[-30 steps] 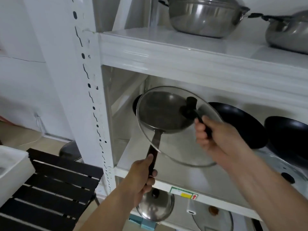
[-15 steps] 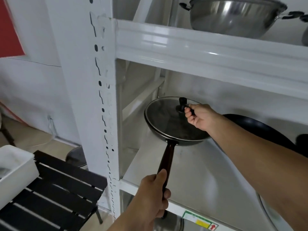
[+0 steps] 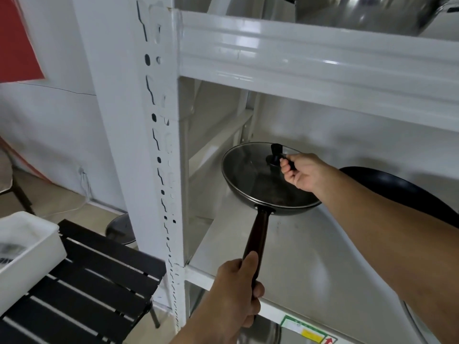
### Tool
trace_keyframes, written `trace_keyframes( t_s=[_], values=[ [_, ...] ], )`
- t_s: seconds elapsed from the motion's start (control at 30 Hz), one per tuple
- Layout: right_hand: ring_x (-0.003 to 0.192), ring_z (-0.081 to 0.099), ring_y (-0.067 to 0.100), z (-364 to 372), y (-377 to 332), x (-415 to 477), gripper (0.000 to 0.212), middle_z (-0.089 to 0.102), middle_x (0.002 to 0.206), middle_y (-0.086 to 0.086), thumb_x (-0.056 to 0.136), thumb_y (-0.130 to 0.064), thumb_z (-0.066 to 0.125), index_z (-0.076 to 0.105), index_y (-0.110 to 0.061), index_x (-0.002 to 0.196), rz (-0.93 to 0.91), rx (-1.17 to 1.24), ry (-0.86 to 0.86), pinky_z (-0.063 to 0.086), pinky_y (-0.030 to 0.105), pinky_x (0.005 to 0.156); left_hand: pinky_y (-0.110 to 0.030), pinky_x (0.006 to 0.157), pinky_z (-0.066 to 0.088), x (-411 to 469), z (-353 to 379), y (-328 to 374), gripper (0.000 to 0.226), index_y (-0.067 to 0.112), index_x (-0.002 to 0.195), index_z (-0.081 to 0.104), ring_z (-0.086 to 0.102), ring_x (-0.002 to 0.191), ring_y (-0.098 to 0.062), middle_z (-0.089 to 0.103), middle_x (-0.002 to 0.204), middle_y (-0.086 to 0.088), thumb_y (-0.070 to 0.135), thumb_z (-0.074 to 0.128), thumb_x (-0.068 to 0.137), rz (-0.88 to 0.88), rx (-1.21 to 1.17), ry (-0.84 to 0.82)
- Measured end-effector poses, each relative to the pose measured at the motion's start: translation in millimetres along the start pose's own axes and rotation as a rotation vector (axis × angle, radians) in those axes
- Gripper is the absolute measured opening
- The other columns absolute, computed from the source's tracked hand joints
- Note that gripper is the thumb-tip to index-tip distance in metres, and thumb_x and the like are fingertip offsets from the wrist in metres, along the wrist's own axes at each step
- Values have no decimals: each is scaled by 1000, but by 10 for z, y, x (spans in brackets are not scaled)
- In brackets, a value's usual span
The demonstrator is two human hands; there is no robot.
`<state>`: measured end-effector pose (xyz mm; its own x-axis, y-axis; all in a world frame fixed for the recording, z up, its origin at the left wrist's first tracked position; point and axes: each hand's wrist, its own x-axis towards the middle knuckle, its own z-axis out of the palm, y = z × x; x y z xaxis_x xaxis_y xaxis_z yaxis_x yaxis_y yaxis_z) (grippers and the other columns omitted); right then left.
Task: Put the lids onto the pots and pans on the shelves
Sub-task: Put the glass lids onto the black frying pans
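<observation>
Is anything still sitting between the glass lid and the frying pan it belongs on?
Nothing visible. The glass lid already lies on the frying pan, rim on rim. The right hand grips the lid's knob; the left hand holds the pan handle.

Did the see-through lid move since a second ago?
Yes. The glass lid went from tilted up in front of the pan down onto its rim, farther back on the middle shelf. The right hand grips its knob.
</observation>
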<state>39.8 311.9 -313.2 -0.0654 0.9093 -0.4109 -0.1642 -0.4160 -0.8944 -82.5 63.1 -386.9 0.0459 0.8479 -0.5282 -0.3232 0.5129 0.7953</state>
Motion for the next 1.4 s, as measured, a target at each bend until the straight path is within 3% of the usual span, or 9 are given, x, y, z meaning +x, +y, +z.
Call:
trace_keyframes(
  t_s=[0.53, 0.8, 0.9, 1.03, 1.13, 1.2, 1.27, 1.33, 1.4],
  values=[
    [27, 45, 7, 3, -42, -38, 31, 53, 38, 0, 104, -21, 41, 57, -7, 81, 89, -51, 71, 33, 13, 29, -15, 37, 19, -71, 19, 31, 32, 11, 102, 58, 28, 38, -11, 44, 52, 0, 40, 43, 99, -10, 17, 37],
    [68, 66, 21, -289, -20, -489, 29, 69, 90, 16, 101, -25, 50, 57, -3, 118, -63, -245, 97, 55, 26, 55, -18, 37, 20, -166, 19, 20, 38, 9, 103, 61, 33, 41, -11, 52, 64, -4, 45, 51, 95, 7, -11, 53],
    [57, 66, 17, -829, -55, -964, 30, 71, 85, 13, 100, -26, 51, 59, 0, 114, -231, -337, 201, 54, 24, 47, -19, 39, 30, -248, 45, 61, 41, 8, 103, 63, 42, 44, -14, 60, 75, -8, 46, 52, 94, 9, 47, 147],
    [37, 54, 6, -1969, -105, -2014, 14, 67, 54, -1, 97, -10, 52, 66, -10, 93, -534, -315, 348, 42, 15, 36, -45, 81, 52, -455, 36, -15, 32, 32, 113, 62, 62, 87, -26, 65, 110, -4, 52, 54, 89, 396, 562, 538],
    [37, 49, 8, -2894, 72, -2611, 21, 64, 53, 2, 95, -10, 56, 67, -15, 78, -578, -549, 578, 40, 17, 36, -27, 57, 53, -701, 505, -109, 9, 37, 94, 66, 60, 60, -13, 66, 86, -2, 39, 62, 86, 728, 510, 538],
    [46, 58, 15, -3484, 312, -2649, 21, 67, 65, 12, 94, -9, 57, 67, -18, 79, -449, -785, 661, 45, 23, 44, -19, 45, 45, -639, 1051, -271, 7, 31, 83, 71, 56, 51, -10, 68, 74, -6, 28, 65, 87, 600, 520, 270],
    [80, 70, 32, -3921, 587, -2515, 12, 71, 88, 15, 93, -26, 60, 69, -19, 98, -177, -1078, 640, 50, 34, 70, -24, 51, 41, -455, 1596, -489, 14, 26, 82, 72, 56, 55, -11, 72, 73, -1, 29, 61, 90, 361, 529, -8],
    [110, 64, 33, -4152, 809, -2351, 47, 69, 114, 14, 91, -49, 54, 60, -16, 124, 3, -1420, 597, 45, 37, 87, -25, 52, 38, -253, 2061, -664, 22, 18, 93, 71, 58, 61, -16, 73, 80, -1, 33, 56, 94, 88, 448, -139],
    [108, 63, 31, -4190, 939, -2212, 62, 66, 115, 10, 84, -66, 46, 55, -20, 124, -25, -1464, 541, 47, 37, 86, -24, 51, 42, -143, 2428, -803, 34, 13, 101, 69, 60, 65, -20, 74, 93, -8, 41, 52, 94, -97, 337, -172]
  ],
)
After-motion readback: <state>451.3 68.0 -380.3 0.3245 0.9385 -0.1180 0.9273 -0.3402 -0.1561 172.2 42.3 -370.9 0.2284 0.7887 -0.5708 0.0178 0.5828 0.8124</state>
